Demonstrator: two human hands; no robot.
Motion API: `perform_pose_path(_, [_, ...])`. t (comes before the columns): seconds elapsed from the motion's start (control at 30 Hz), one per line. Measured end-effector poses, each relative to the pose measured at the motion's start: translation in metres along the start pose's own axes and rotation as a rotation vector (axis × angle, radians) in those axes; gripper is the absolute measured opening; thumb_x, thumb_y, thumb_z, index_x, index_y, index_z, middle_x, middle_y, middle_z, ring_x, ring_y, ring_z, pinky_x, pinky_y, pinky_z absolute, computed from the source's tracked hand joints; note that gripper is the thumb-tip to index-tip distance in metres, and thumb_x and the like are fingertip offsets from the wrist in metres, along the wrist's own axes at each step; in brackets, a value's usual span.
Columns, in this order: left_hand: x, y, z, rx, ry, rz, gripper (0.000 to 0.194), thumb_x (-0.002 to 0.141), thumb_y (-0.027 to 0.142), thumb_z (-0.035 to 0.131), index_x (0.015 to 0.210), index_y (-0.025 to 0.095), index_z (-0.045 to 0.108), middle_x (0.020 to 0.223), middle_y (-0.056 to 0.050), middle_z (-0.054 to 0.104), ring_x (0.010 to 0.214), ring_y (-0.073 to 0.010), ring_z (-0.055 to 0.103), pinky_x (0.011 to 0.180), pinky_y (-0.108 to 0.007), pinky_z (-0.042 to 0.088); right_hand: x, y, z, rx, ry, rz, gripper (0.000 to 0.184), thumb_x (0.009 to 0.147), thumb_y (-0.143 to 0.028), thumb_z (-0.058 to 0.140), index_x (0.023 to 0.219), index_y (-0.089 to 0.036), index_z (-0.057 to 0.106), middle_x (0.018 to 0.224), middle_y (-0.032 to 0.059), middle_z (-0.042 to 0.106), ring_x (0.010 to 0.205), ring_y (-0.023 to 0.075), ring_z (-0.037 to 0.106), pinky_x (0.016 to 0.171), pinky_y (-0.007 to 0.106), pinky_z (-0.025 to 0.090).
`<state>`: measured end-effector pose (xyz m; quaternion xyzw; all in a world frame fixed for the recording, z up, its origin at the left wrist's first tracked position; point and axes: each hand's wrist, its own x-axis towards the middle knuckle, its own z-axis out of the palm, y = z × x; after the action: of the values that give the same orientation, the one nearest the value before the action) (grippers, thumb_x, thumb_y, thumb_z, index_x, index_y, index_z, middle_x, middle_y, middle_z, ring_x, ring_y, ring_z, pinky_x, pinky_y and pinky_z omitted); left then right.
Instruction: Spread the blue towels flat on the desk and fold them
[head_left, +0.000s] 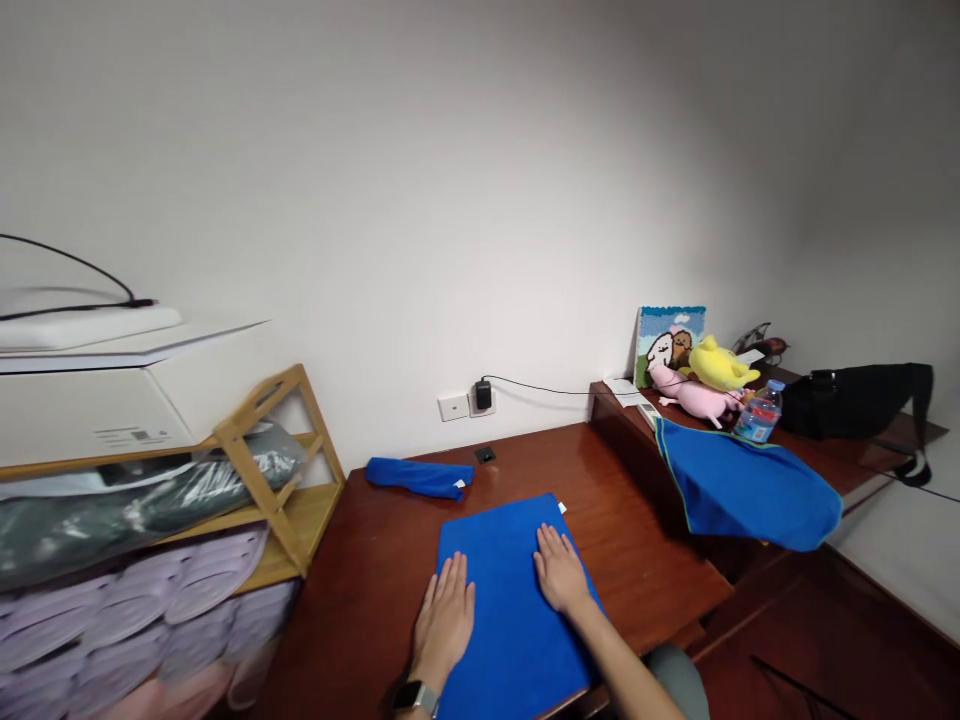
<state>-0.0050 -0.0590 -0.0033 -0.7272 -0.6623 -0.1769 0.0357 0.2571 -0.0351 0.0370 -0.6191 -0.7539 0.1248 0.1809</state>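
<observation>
A blue towel [502, 580] lies flat on the dark red wooden table [637, 560] in front of me. My left hand [445, 618] rests flat on its left edge, fingers stretched out, a watch on the wrist. On the towel's right part my right hand [559, 568] also lies flat with fingers extended. Neither hand holds anything. A rolled blue towel [418, 477] lies farther back on the table near the wall.
A wooden rack [259, 470] with bagged items and lilac packs stands at left. On the raised side desk at right: another blue cloth [742, 485] hanging over the edge, plush toys [705, 380], a water bottle [759, 412], a black bag [855, 400]. A charger [483, 394] is plugged into the wall.
</observation>
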Motion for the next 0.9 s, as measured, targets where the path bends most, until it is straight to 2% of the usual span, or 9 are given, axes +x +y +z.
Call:
perform_pose_path(0.1, [-0.008,-0.03,-0.018,0.026,0.063,-0.113,0.069,0.102,0.037,0.021,0.152,0.005,0.057,0.158,-0.018,0.059,0.149,-0.0277,0.054,0.125,-0.047,0.043,-0.006,0.045,-0.021,0.065,0.083,0.146,0.064,0.109,-0.039,0.025,0.158,-0.008,0.054,0.166,0.0148,0.045,0.158,0.0275,0.039,0.132,0.048,0.029])
perform_pose_path(0.2, [-0.026,-0.06,-0.033,0.061,0.171,-0.112,0.068,0.1,0.041,0.024,0.14,0.008,0.069,0.149,-0.016,0.068,0.142,-0.0297,0.061,0.121,-0.047,0.048,-0.023,0.086,-0.031,0.201,0.228,0.242,0.068,0.106,-0.04,0.022,0.147,-0.007,0.066,0.157,0.0166,0.057,0.15,0.0285,0.051,0.127,0.047,0.038])
perform_pose_path(0.27, [-0.043,-0.079,-0.04,0.086,0.224,-0.112,0.065,0.099,0.043,0.028,0.131,0.012,0.075,0.144,-0.016,0.072,0.139,-0.0311,0.064,0.119,-0.048,0.05,-0.034,0.104,-0.037,0.289,0.29,0.277,0.066,0.102,-0.039,0.027,0.14,-0.01,0.072,0.149,0.0173,0.065,0.142,0.0299,0.06,0.123,0.047,0.044])
perform_pose_path(0.37, [-0.066,-0.102,-0.05,0.092,0.239,-0.153,0.061,0.095,0.043,0.031,0.121,0.016,0.079,0.137,-0.015,0.076,0.132,-0.031,0.067,0.114,-0.047,0.053,-0.038,0.112,-0.047,0.39,0.27,0.324,0.062,0.097,-0.039,0.035,0.136,-0.013,0.075,0.14,0.0173,0.072,0.134,0.0317,0.067,0.116,0.047,0.05])
perform_pose_path(0.47, [-0.071,-0.107,-0.065,0.028,0.183,-0.205,0.059,0.094,0.044,0.031,0.116,0.018,0.08,0.132,-0.014,0.078,0.123,-0.0314,0.071,0.107,-0.047,0.056,-0.019,0.104,-0.054,0.424,0.189,0.358,0.057,0.094,-0.037,0.041,0.133,-0.013,0.077,0.136,0.0165,0.074,0.132,0.0311,0.068,0.113,0.043,0.051])
perform_pose_path(0.57, [-0.043,-0.095,-0.077,-0.095,0.061,-0.256,0.059,0.094,0.045,0.033,0.117,0.019,0.079,0.131,-0.013,0.078,0.12,-0.0318,0.071,0.107,-0.046,0.055,0.018,0.089,-0.053,0.428,0.128,0.371,0.05,0.092,-0.035,0.049,0.125,-0.013,0.08,0.129,0.0139,0.078,0.128,0.0293,0.07,0.109,0.037,0.053])
perform_pose_path(0.67, [0.012,-0.076,-0.078,-0.188,-0.05,-0.266,0.057,0.093,0.048,0.037,0.12,0.019,0.078,0.128,-0.013,0.079,0.121,-0.0298,0.071,0.11,-0.04,0.052,0.06,0.076,-0.049,0.428,0.066,0.389,0.04,0.092,-0.035,0.054,0.111,-0.014,0.083,0.113,0.0116,0.083,0.114,0.0274,0.076,0.097,0.03,0.056])
perform_pose_path(0.8, [0.086,-0.058,-0.061,-0.229,-0.107,-0.295,0.054,0.092,0.052,0.045,0.118,0.016,0.076,0.117,-0.017,0.08,0.114,-0.0308,0.073,0.105,-0.04,0.053,0.109,0.066,-0.041,0.394,0.04,0.414,0.032,0.091,-0.04,0.064,0.102,-0.017,0.084,0.103,0.0118,0.084,0.107,0.0277,0.078,0.089,0.029,0.056])
perform_pose_path(0.9, [0.114,-0.051,-0.045,-0.273,-0.136,-0.329,0.039,0.09,0.047,0.053,0.104,0.019,0.076,0.108,-0.017,0.08,0.111,-0.0327,0.073,0.101,-0.042,0.054,0.131,0.063,-0.032,0.346,0.051,0.423,0.029,0.084,-0.046,0.075,0.096,-0.021,0.083,0.102,0.0129,0.083,0.104,0.032,0.078,0.088,0.034,0.057])
